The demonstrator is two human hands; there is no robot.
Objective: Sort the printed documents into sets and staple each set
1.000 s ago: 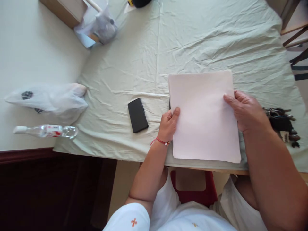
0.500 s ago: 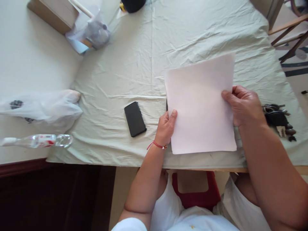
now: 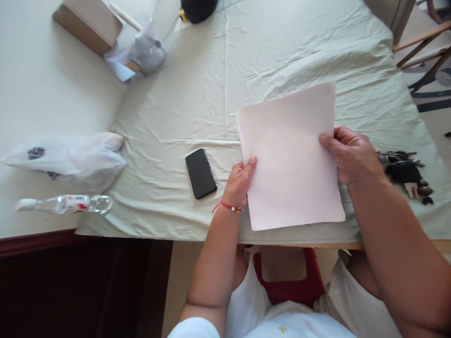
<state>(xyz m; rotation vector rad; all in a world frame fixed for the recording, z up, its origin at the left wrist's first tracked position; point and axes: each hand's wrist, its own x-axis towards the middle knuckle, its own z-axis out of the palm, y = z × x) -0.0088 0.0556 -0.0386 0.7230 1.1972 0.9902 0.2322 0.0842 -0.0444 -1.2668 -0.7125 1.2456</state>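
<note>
Between my two hands is a blank white sheet of paper [image 3: 291, 159], or a thin stack of it; I cannot tell how many sheets. My left hand [image 3: 240, 182], with a red string bracelet at the wrist, grips its left edge, thumb on top. My right hand [image 3: 357, 155] pinches the right edge, thumb on the face and fingers behind, hidden in part. The paper is tilted slightly over the near part of the table. Left of my left hand lies a black smartphone [image 3: 200, 173]. Just beyond my right wrist is a bunch of keys [image 3: 405, 171].
A pale green cloth [image 3: 190, 103] with wrinkles covers the table. Along the left stand a clear bottle [image 3: 72, 204], a white plastic bag [image 3: 73, 159], a cardboard box [image 3: 89, 26] and another filled bag [image 3: 146, 54]. A black object [image 3: 199, 10] is at the far edge. Below is a red stool [image 3: 296, 286].
The paper has shifted a little left and turned slightly counterclockwise, with both hands still holding it. The whole view has moved slightly, so objects on the left appear further right.
</note>
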